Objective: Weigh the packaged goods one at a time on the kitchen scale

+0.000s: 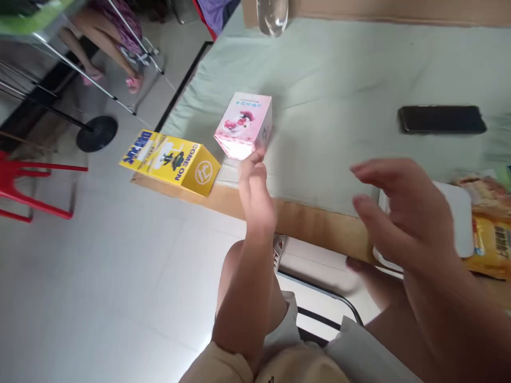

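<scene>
A pink box (pixel 242 119) with a picture of a dessert on it rests on the cloth-covered table. My left hand (pixel 258 194) is at its near right corner, the fingers bent and closed against the edge. Just left of it, a yellow box (pixel 170 161) marked "COME ON" lies at the table's corner. My right hand (pixel 407 213) hovers over the front edge, slightly blurred, with thumb and fingers apart and nothing between them. Partly hidden behind that hand is a white container (pixel 459 221).
A black phone (pixel 442 119) lies at the right, beyond yellow snack packets (pixel 489 244). A clear container (pixel 272 16) stands at the back by a cardboard edge (pixel 383 10). On the floor at left are a red stool (pixel 24 186) and another person's legs (pixel 101 37).
</scene>
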Motion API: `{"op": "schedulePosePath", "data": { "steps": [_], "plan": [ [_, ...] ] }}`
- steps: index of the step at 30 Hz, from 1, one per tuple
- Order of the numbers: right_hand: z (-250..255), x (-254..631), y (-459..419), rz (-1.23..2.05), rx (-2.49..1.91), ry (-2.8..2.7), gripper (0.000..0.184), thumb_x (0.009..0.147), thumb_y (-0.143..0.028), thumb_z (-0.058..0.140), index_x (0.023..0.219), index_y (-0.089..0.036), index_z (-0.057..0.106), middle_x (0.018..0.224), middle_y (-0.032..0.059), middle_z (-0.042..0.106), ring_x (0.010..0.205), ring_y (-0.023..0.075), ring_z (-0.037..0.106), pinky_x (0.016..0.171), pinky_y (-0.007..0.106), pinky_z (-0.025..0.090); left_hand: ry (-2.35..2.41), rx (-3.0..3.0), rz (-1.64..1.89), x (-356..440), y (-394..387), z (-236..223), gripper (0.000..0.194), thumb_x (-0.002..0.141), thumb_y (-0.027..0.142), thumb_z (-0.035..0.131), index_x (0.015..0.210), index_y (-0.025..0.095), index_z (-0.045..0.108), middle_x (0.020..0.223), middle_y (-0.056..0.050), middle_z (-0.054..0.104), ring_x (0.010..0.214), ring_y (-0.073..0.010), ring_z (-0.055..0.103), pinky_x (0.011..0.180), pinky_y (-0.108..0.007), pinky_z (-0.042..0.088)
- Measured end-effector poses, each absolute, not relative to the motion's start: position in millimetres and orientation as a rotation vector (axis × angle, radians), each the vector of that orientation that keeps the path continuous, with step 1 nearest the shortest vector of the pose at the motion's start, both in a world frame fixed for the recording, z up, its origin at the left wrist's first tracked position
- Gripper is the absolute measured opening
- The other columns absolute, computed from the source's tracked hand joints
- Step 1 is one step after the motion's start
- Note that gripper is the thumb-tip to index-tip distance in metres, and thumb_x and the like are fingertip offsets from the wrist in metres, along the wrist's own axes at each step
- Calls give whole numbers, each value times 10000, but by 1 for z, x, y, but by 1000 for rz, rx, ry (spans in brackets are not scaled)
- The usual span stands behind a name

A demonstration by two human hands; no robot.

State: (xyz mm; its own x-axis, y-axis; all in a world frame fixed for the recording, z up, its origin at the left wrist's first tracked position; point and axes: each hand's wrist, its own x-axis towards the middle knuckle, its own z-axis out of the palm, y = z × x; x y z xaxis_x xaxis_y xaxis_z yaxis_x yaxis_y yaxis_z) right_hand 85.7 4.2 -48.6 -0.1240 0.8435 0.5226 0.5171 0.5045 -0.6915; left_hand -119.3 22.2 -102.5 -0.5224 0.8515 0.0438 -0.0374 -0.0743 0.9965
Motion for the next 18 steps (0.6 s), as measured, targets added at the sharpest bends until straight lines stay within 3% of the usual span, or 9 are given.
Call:
{"op": "schedulePosePath", "data": {
  "steps": [5,8,10,12,14,18],
  "plan": [
    [-49,25,98,731,-1243,-1913,275,901,-218,677,1173,-248,648,1271,50,717,1191,253,703,1000,513,623,1605,628,1737,-140,39,-103,453,1025,563,460,1361,305,619,1572,-28,588,1626,-251,419,1346,-410,397],
    [-50,-27,164,926,-1370,-1849,291,955,-112,635,1226,-216,604,1472,22,629,1423,185,560,1274,429,442,1599,596,1677,-153,43,-114,541,1041,634,404,1507,372,491,1677,15,495,1704,-246,289,1377,-431,384],
    [-56,-54,196,1026,-1423,-1835,433,989,-128,610,1408,-183,516,1576,31,551,1496,180,499,1324,451,372,1578,604,1637,-158,45,-119,549,1053,653,348,1535,405,437,1732,53,429,1731,-225,218,1394,-443,372],
    [-66,-70,211,1157,-1448,-1823,457,1024,-233,609,1461,-174,488,1485,34,616,1414,196,576,1310,513,385,1553,595,1594,-161,46,-119,554,1056,667,300,1524,405,438,1772,84,361,1748,-205,147,1418,-448,336],
    [-77,-74,211,1248,-1435,-1813,354,1028,-299,621,1363,-201,561,1325,4,698,1276,198,651,1270,526,438,1499,593,1534,-163,49,-115,568,1053,677,288,1470,352,494,1756,53,391,1751,-216,129,1435,-467,296],
    [-90,-53,182,1277,-1362,-1718,214,1004,-365,660,1184,-262,609,1254,0,718,1239,216,648,1204,469,510,1398,657,1585,-155,52,-101,466,1051,594,333,1300,297,591,1580,-2,588,1678,-222,340,1389,-435,373]
  ]
}}
